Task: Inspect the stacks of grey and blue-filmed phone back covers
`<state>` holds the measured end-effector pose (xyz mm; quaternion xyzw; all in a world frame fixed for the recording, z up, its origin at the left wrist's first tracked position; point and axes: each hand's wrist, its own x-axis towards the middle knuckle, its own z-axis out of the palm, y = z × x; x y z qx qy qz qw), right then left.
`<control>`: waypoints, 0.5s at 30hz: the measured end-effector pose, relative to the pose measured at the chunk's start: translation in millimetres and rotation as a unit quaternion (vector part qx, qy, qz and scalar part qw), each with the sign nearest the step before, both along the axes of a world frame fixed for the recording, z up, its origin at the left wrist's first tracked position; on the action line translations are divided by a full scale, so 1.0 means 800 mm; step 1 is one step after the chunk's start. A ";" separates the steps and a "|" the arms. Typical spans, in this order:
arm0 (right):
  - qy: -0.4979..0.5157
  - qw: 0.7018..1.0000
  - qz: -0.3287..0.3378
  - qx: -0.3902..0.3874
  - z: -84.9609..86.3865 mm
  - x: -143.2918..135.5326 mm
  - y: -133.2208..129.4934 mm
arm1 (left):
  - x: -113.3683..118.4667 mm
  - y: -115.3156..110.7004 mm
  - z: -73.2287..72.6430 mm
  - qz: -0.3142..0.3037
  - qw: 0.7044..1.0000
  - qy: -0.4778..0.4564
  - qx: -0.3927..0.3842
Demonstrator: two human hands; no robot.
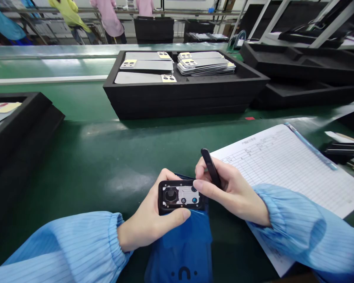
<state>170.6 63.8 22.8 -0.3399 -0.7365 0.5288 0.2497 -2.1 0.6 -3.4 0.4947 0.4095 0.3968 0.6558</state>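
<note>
Near the bottom centre, my left hand (156,216) grips a black camera module (181,195) by its left side, thumb along the lower edge. The module has a silvery plate with one large lens and several small ones. My right hand (231,188) is closed around a black pen-like tool (211,167) that points up and left; its thumb and a fingertip touch the module's upper right corner. Below and behind the module hangs or lies a blue film-like sheet (181,247) with a dark printed mark.
A black tray (183,98) holds stacked silvery panels with yellow labels. Another black tray (20,145) stands at the left, more (303,65) at the back right. A printed form (283,165) lies under my right forearm. People in coloured smocks are in the background.
</note>
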 end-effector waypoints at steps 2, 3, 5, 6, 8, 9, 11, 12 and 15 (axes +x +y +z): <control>0.006 1.000 -0.008 -0.017 0.000 0.000 0.001 | 0.000 0.001 0.000 0.000 1.000 0.001 0.003; 0.007 1.000 -0.013 -0.026 -0.001 0.001 0.001 | 0.000 0.001 0.000 -0.001 1.000 0.002 0.005; 0.012 0.999 -0.019 -0.039 -0.002 0.001 0.000 | -0.001 0.002 0.000 -0.001 1.000 0.007 0.007; 0.015 0.999 -0.021 -0.043 -0.002 0.001 0.000 | -0.001 0.002 0.000 -0.002 1.000 0.010 0.007; 0.020 0.999 -0.020 -0.045 -0.003 0.001 -0.001 | -0.001 0.002 0.000 -0.003 1.000 0.012 0.009; 0.022 0.999 -0.022 -0.043 -0.003 0.001 -0.001 | -0.001 0.002 0.000 -0.003 1.000 0.011 0.009; 0.025 0.999 -0.026 -0.038 -0.003 0.001 -0.001 | -0.001 0.001 0.000 -0.001 1.000 0.008 0.009; 0.027 0.999 -0.028 -0.038 -0.003 0.000 -0.001 | -0.001 0.001 0.000 0.001 1.000 0.007 0.009; 0.029 0.998 -0.032 -0.049 -0.003 0.000 -0.001 | 0.000 0.000 0.000 0.006 1.000 0.015 0.010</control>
